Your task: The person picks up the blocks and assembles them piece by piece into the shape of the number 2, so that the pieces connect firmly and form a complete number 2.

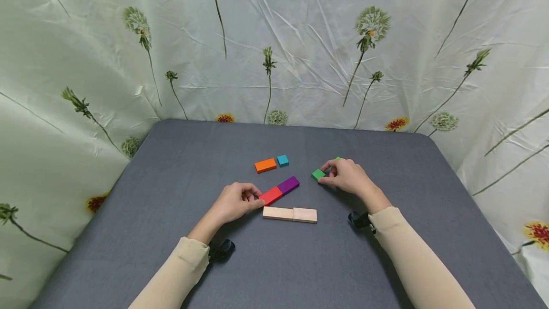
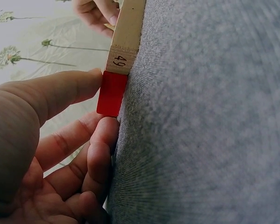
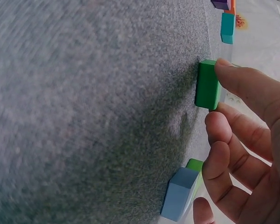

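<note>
Pinching the red block on the grey table, the left hand curls round it; the right hand grips a green block beside it.

The right hand is hiding most of a second green block and a grey-blue block in the head view.
</note>
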Demonstrator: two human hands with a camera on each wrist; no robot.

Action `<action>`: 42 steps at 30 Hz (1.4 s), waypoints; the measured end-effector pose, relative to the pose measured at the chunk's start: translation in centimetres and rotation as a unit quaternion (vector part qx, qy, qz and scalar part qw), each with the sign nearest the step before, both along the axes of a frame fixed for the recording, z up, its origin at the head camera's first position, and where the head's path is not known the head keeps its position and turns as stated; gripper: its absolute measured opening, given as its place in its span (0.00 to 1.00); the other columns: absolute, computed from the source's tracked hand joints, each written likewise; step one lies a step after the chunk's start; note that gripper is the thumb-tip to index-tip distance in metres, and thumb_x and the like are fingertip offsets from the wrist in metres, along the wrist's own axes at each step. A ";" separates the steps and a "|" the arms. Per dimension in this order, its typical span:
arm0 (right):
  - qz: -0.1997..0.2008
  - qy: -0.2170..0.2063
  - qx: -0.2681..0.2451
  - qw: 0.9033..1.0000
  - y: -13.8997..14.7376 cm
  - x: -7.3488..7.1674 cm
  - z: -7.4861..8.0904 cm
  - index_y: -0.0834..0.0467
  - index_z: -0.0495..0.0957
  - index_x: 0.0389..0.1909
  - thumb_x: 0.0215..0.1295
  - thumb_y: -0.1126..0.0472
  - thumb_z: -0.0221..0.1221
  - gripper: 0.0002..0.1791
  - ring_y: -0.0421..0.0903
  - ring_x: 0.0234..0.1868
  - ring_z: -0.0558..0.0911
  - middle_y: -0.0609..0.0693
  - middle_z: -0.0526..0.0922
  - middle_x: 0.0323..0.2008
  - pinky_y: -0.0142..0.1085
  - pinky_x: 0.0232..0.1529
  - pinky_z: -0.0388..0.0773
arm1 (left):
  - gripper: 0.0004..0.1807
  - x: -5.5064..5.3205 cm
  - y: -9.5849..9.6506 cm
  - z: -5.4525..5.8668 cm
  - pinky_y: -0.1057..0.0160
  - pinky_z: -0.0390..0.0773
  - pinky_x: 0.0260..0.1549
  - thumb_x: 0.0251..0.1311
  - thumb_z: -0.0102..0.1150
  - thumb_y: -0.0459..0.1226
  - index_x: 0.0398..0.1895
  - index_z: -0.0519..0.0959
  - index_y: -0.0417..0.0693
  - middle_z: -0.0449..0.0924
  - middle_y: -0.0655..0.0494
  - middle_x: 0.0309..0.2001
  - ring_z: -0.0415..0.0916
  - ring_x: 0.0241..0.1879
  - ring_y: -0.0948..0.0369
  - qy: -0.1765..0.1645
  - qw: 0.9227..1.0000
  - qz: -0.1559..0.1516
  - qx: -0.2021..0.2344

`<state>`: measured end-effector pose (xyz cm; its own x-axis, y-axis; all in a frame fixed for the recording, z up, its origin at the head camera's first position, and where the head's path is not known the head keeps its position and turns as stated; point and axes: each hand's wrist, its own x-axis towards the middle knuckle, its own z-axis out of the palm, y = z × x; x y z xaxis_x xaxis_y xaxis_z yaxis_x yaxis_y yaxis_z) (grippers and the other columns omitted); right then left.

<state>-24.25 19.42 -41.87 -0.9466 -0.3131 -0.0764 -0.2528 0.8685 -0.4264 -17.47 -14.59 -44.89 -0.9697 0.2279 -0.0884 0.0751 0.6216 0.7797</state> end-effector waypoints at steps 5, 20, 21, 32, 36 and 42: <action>-0.009 0.003 0.007 1.000 -0.1 0.1 0.0 0.56 0.88 0.53 0.68 0.48 0.73 0.20 0.42 0.25 0.74 0.46 0.81 0.27 0.36 0.28 0.66 | 0.09 0.0 0.0 -0.1 0.67 0.65 0.26 0.62 0.78 0.42 0.40 0.88 0.49 0.77 0.59 0.26 0.68 0.26 0.63 0.003 1.000 -0.001 -0.003; -0.010 -0.018 0.009 1.000 -0.9 -0.2 0.5 0.59 0.88 0.53 0.69 0.52 0.72 0.18 0.40 0.25 0.75 0.47 0.82 0.28 0.35 0.30 0.67 | 0.10 0.1 0.0 -0.1 0.67 0.65 0.26 0.62 0.78 0.42 0.40 0.88 0.49 0.77 0.59 0.26 0.68 0.26 0.63 0.003 1.000 0.002 -0.004; -0.010 -0.021 0.008 1.000 -0.9 -0.2 0.6 0.59 0.88 0.54 0.69 0.52 0.72 0.18 0.40 0.25 0.75 0.47 0.82 0.28 0.35 0.30 0.67 | 0.10 0.1 0.0 0.0 0.67 0.65 0.26 0.62 0.78 0.42 0.40 0.88 0.49 0.77 0.59 0.26 0.68 0.26 0.63 0.003 1.000 0.001 -0.004; -0.008 -0.035 0.001 0.999 -1.6 -0.7 0.6 0.60 0.88 0.56 0.70 0.53 0.72 0.19 0.41 0.26 0.77 0.48 0.83 0.30 0.35 0.32 0.70 | 0.09 0.1 -0.1 0.0 0.66 0.66 0.26 0.62 0.78 0.41 0.40 0.88 0.49 0.77 0.59 0.26 0.69 0.26 0.63 0.003 1.000 0.000 -0.004; -0.006 -0.042 0.002 0.999 -1.7 -0.9 0.7 0.59 0.87 0.56 0.69 0.53 0.72 0.19 0.41 0.26 0.77 0.48 0.83 0.30 0.35 0.33 0.70 | 0.10 0.1 0.0 -0.1 0.67 0.66 0.26 0.62 0.78 0.42 0.40 0.88 0.49 0.77 0.59 0.26 0.69 0.25 0.63 0.001 1.000 0.004 -0.005; 0.004 -0.044 0.008 0.999 -2.1 -1.1 0.8 0.59 0.87 0.56 0.71 0.54 0.71 0.18 0.41 0.26 0.76 0.47 0.82 0.29 0.35 0.32 0.69 | 0.10 0.2 0.1 0.0 0.67 0.66 0.25 0.62 0.78 0.41 0.40 0.88 0.48 0.77 0.58 0.26 0.69 0.25 0.63 0.001 1.000 0.006 -0.003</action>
